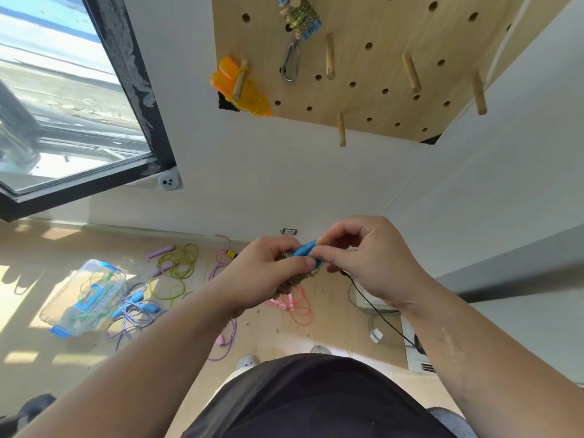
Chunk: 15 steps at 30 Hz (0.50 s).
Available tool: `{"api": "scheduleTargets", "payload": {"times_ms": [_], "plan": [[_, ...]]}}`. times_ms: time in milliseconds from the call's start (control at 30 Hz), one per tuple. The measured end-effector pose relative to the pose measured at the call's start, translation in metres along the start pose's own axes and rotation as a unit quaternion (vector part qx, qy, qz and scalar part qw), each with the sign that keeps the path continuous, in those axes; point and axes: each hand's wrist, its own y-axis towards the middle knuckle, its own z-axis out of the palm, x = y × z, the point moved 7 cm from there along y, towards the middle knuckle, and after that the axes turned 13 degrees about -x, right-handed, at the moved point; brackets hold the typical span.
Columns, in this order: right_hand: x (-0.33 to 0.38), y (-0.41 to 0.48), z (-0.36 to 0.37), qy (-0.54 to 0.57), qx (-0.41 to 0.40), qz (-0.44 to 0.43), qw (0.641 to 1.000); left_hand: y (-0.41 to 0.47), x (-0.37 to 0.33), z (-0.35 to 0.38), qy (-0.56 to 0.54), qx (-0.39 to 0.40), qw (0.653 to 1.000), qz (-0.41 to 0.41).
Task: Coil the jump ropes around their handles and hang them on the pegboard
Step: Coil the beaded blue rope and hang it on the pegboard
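The left hand [262,267] curls its fingers [278,245] round a jump rope [302,250] with blue handles and tan cord coiled on them, held before the chest. The right hand [363,263] pinches the handle's end, well below the pegboard [379,102].

materials, surface finish
pegboard [373,99] matt pale wood w/ wood pegs; carabiner [291,65] shiny metal; storage box [82,298] clear glossy plastic.
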Motion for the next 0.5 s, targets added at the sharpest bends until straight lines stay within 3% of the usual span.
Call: {"api": "scheduleTargets", "payload": {"times_ms": [333, 500], "plan": [[0.013, -0.008, 0.005, 0.074, 0.149, 0.061, 0.984, -0.006, -0.014, -0.004, 0.005, 0.107, 0.992, 0.061], [0.018, -0.013, 0.012, 0.155, 0.229, 0.117, 0.954, -0.013, -0.032, -0.006, -0.013, 0.149, 0.984, 0.101]]}}
